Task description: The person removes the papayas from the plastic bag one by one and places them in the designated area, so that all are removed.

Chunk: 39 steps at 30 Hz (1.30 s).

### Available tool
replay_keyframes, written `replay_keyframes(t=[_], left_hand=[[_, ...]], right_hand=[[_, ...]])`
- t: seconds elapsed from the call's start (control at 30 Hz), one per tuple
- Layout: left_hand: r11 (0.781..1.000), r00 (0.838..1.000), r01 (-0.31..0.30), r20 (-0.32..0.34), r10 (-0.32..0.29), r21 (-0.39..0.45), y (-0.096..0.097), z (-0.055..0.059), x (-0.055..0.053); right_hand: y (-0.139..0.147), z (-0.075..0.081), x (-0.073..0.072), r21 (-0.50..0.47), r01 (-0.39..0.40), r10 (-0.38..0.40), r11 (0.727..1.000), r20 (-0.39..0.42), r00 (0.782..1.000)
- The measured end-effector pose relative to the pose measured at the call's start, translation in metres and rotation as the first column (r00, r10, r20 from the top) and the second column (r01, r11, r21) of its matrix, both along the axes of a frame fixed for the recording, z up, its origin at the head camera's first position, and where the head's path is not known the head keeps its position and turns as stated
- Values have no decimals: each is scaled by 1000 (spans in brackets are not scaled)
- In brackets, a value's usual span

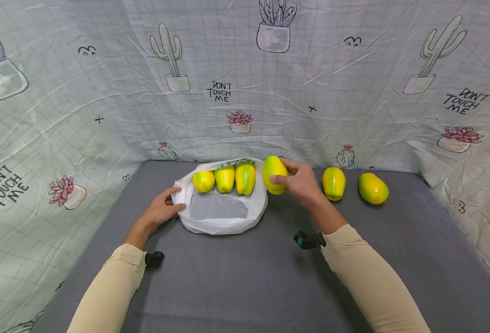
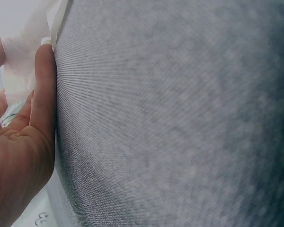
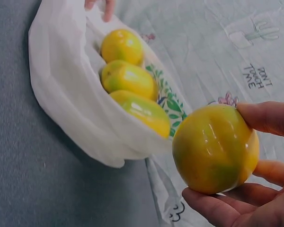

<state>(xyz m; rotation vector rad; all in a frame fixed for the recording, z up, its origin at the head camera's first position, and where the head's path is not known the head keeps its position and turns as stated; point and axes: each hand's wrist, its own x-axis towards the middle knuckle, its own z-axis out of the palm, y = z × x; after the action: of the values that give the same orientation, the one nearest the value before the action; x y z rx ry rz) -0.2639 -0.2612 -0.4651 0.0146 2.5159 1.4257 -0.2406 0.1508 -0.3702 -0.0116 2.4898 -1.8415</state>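
My right hand holds a yellow-green mango just beyond the right rim of a white plastic bag. In the right wrist view, thumb and fingers grip this mango from opposite sides. The bag lies with its mouth wide and its rim rolled out. Inside, along the far side, sit three mangoes: a left mango, a middle mango and a right mango. My left hand grips the bag's left rim; the left wrist view shows its fingers against the white plastic, low by the cloth.
Two more mangoes, one nearer and one farther right, lie on the grey tablecloth. A cactus-print curtain rises behind and at both sides. Green leaf print marks the bag's far side.
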Motion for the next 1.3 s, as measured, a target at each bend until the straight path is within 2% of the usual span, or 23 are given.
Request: replay_keyframes(t=[0.47, 0.97, 1.3], left_hand=[[1000, 1000, 1, 3, -1, -6, -1, -1, 0], [1000, 1000, -12, 24, 12, -28, -1, 0, 0], [999, 999, -20, 24, 21, -48, -2, 0, -1]], right_hand=[[17, -7, -4, 55, 60, -61, 997, 16, 998], [33, -8, -7, 104, 97, -104, 990, 66, 992], [40, -7, -6, 158, 123, -134, 980, 61, 989]])
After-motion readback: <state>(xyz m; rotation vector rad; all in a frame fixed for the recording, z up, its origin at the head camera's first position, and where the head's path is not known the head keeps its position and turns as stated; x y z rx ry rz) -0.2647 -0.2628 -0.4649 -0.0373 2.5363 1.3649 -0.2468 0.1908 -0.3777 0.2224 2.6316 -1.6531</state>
